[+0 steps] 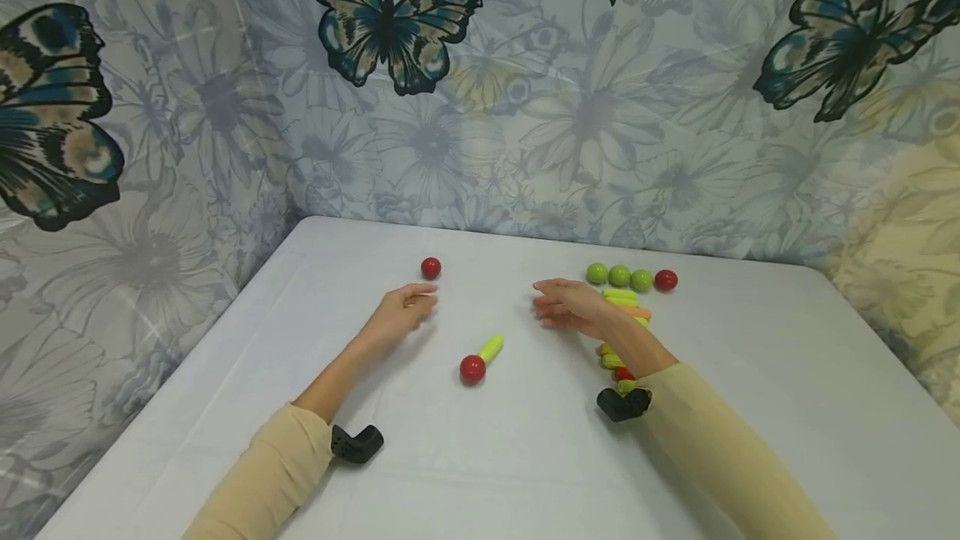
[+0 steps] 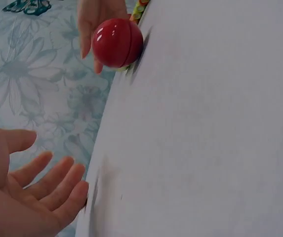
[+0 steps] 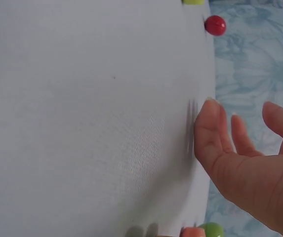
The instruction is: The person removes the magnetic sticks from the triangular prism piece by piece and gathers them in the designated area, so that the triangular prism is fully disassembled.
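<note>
In the head view my left hand (image 1: 401,312) hovers over the white table with loosely bent fingers and holds nothing. A red ball (image 1: 431,267) lies just beyond its fingertips. My right hand (image 1: 570,307) is held out with fingers extended, nothing in it, beside a row of small coloured pieces (image 1: 621,297) that the forearm partly hides. Between the hands a second red ball (image 1: 472,369) lies against a yellow-green stick (image 1: 491,348). The left wrist view has my left hand (image 2: 37,192) palm up, with a large red ball (image 2: 114,44) farther off. My right hand (image 3: 245,158) shows spread fingers in the right wrist view.
Several green balls (image 1: 618,275) and a red ball (image 1: 666,279) form a line at the back right of the table (image 1: 420,457). An orange piece (image 1: 637,312) lies among the yellow-green ones. Butterfly-patterned cloth (image 1: 465,157) hangs behind the table.
</note>
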A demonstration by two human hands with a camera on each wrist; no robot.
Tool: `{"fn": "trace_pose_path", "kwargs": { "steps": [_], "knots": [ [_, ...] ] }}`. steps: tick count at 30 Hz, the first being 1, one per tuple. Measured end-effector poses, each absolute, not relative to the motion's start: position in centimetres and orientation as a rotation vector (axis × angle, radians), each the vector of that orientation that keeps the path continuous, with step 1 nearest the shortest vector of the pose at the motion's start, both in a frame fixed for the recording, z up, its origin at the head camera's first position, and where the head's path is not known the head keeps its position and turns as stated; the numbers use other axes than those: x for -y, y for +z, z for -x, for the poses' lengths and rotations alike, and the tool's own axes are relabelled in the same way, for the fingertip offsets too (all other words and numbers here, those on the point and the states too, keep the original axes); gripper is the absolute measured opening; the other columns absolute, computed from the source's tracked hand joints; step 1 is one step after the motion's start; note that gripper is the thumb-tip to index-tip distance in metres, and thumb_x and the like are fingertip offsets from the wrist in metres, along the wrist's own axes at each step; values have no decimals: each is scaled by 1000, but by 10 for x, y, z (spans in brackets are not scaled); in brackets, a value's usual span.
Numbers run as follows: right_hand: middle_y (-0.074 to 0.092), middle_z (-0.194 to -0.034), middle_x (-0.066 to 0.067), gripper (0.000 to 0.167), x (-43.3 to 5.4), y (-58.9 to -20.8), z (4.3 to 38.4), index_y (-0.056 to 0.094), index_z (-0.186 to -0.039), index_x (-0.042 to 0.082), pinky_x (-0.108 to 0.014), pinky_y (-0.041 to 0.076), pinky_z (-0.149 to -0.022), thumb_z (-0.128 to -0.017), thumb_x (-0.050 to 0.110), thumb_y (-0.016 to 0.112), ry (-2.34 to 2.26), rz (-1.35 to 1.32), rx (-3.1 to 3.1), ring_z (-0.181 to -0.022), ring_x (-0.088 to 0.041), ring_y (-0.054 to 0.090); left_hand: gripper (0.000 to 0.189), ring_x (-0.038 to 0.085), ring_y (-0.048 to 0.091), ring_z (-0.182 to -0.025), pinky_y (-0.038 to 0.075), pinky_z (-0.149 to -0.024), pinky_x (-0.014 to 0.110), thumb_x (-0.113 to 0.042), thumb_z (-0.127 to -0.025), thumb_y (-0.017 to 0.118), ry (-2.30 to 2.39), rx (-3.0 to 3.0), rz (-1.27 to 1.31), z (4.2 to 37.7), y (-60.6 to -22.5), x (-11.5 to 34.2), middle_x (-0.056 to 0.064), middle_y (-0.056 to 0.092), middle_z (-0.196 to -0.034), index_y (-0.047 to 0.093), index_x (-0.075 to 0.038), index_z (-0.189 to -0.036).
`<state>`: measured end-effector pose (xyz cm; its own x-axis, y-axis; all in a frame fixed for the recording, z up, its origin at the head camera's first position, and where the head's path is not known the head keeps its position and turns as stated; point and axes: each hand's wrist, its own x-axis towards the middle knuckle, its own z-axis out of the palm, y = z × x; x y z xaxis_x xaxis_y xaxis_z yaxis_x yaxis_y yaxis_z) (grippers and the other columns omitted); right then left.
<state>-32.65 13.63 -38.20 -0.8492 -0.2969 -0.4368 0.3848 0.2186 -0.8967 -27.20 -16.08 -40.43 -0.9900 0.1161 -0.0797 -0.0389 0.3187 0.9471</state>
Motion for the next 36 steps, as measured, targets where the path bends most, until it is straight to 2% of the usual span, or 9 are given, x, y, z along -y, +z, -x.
{"fn": "trace_pose_path", "kwargs": {
  "steps": [3,9,16,23,28,36],
  "knots": [
    [48,-129,-18,48,-135,-383,333,35,-144,4,-29,51,-85,-103,25,46,-1693,-85,-1961,-97,-20,58,40,23,60,-101,51,-80,34,-22,-97,58,1588,-2491,-228,262,-401,146,10,62,-118,54,-9,-134],
    [47,-129,-18,49,-129,-383,345,33,-145,3,-30,51,-86,-103,25,45,-1709,-97,-1960,-99,-20,57,43,25,59,-107,51,-84,37,-21,-91,67,1381,-2485,-449,240,-392,119,9,60,-120,56,-9,-131],
    [43,-137,-19,55,-111,-381,360,30,-146,4,-31,48,-93,-101,27,50,-1753,-96,-1934,-113,-25,52,50,23,59,-105,52,-69,26,-16,-83,76,1252,-2503,-517,228,-395,106,8,58,-122,57,-11,-128],
    [41,-141,-19,56,-82,-377,380,31,-146,4,-36,40,-102,-100,28,51,-1754,17,-1932,-127,-30,43,47,25,59,-106,52,-78,31,-11,-83,75,1247,-2518,-542,230,-398,106,8,60,-119,58,-9,-127],
    [40,-142,-19,57,-55,-370,395,31,-146,2,-38,40,-102,-99,27,53,-1760,117,-1940,-128,-32,42,47,25,59,-107,51,-84,33,-10,-83,75,1259,-2502,-535,233,-399,110,8,61,-118,59,-9,-127],
    [42,-141,-18,54,-24,-374,408,36,-143,2,-37,41,-101,-98,24,56,-1729,142,-1956,-126,-32,43,46,21,60,-104,49,-83,26,-10,-82,75,1195,-2488,-565,234,-396,113,5,62,-114,59,-10,-126]
  ]
}}
